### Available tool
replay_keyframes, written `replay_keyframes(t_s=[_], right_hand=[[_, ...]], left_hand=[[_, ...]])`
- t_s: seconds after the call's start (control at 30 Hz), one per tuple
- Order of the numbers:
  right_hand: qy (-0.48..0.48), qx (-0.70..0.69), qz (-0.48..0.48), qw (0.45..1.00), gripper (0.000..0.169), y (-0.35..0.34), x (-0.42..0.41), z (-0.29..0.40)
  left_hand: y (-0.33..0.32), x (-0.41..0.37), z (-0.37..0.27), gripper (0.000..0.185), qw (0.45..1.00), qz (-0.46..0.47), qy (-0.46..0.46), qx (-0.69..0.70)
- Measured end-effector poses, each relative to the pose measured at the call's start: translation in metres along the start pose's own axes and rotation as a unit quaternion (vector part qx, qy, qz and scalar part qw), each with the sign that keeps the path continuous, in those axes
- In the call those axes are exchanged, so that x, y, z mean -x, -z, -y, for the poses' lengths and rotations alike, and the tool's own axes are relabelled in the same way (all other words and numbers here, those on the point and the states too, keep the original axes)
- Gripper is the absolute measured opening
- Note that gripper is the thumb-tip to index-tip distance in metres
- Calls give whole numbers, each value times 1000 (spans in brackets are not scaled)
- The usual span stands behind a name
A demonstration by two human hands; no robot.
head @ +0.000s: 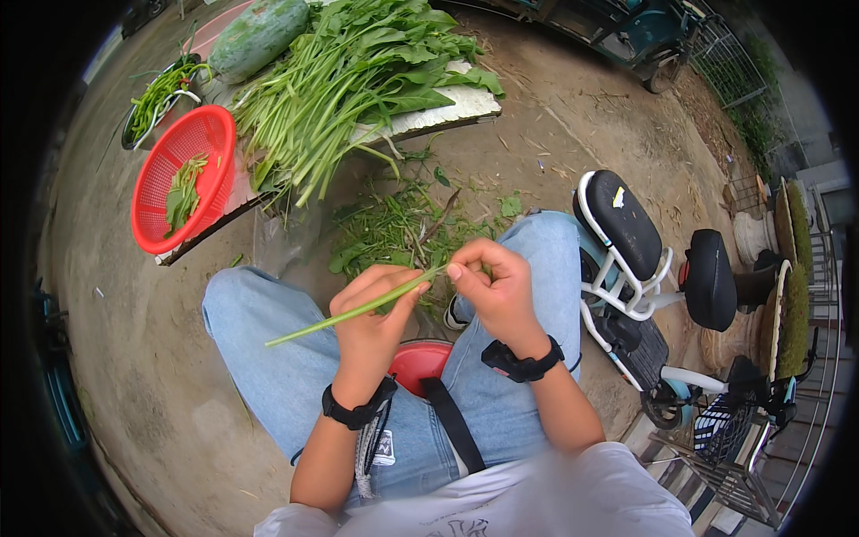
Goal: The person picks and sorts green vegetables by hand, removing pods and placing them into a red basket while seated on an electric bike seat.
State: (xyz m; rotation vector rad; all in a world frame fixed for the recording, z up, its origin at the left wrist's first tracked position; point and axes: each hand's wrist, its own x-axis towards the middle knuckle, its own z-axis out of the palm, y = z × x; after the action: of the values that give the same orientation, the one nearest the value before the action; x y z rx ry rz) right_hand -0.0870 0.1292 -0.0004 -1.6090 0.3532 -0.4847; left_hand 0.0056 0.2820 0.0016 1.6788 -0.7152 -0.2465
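Note:
A green vegetable stalk (342,317) lies slanted across my left hand (376,309), pinched between its thumb and fingers. At the stalk's upper right end, my right hand (495,285) pinches the tip between thumb and forefinger. Beyond both hands, a large heap of leafy green stalks (335,87) rests on a low board with a white, worn surface (463,107). A red plastic colander (225,134) stands at the board's left end, holding short cut stalks and leaves (184,191).
Plant scraps (396,221) litter the ground before my knees. A large wax gourd (258,37) and a container of green peppers (158,101) are at upper left. A parked electric scooter (624,248) stands close on the right; a teal three-wheeler (644,40) is farther back.

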Motion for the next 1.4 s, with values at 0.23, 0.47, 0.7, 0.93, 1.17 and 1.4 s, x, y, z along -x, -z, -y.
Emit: replay_keyframes(t_s=[0.23,0.47,0.7,0.93,1.17,1.4], right_hand=[[8,-9,-14,1000,7,2,0,1],[-6,-49,-62,997,9,13,0,-1],[-8,-163,-134,977,10,24,-6,-12],[-32,129,-133,982,9,31,-15,-23],[-7,179,-31,983,20,15,-11,-10],[62,163,7,985,24,9,-9,-7]], left_hand=[[-1,0,0,12,1000,15,-2,-3],[-1,2,1,15,1000,13,20,14],[-2,2,2,15,1000,5,17,20],[-1,1,5,16,998,-4,19,57],[0,4,11,17,988,-14,56,141],[-1,4,15,18,950,-3,120,290]])
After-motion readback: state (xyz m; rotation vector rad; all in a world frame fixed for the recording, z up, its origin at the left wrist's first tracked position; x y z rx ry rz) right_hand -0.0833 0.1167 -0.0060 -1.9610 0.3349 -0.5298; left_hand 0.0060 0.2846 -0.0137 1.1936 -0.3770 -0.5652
